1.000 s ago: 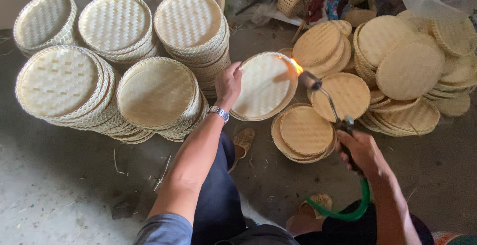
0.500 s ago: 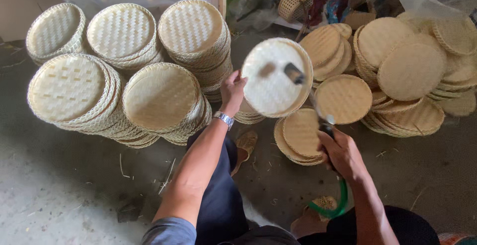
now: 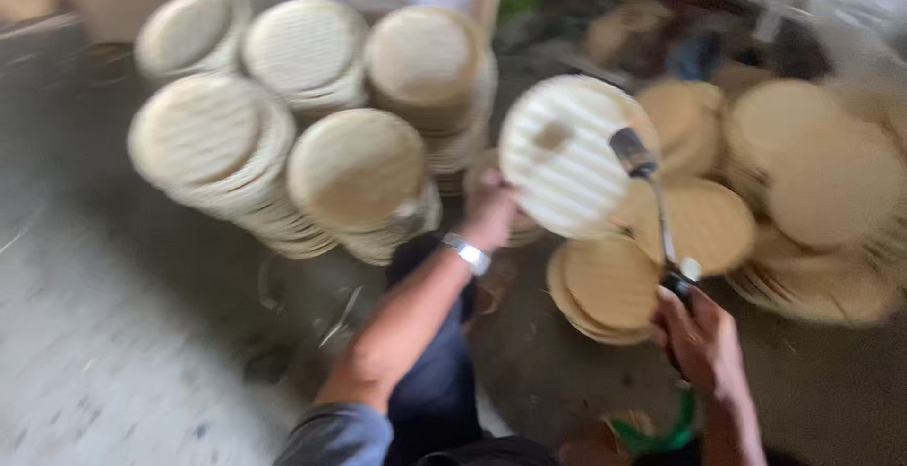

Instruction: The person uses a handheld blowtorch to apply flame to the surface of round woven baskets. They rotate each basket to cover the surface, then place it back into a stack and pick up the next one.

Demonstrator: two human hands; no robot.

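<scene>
Left hand (image 3: 491, 209): closed on the lower-left rim of a round woven tray (image 3: 567, 154), held tilted up, its face turned toward the torch; a metal watch (image 3: 467, 254) sits on the wrist.
Right hand (image 3: 697, 341): wrapped around the handle of a gas torch (image 3: 652, 206), its long tube rising to a nozzle just beside the tray's right edge.
Hose: green (image 3: 661, 436), curling down from the torch handle near the bottom edge of view.
Flame: none discernible; the frame is motion-blurred.
Handling note: by judgement, the tray is best gripped by the rim only, fingers clear of the nozzle side, with the nozzle kept near but not touching the weave and the heat spread evenly.
Pale stacks (image 3: 283, 135): several piles of similar trays on the floor at the upper left.
Tan stacks (image 3: 803, 182): darker piles on the floor at the right, one low pile (image 3: 605, 286) just below the held tray.
Surface: bare grey concrete floor (image 3: 113, 362), dusty, with a few stray strands.
Room: cluttered background along the top edge, too blurred to identify.
</scene>
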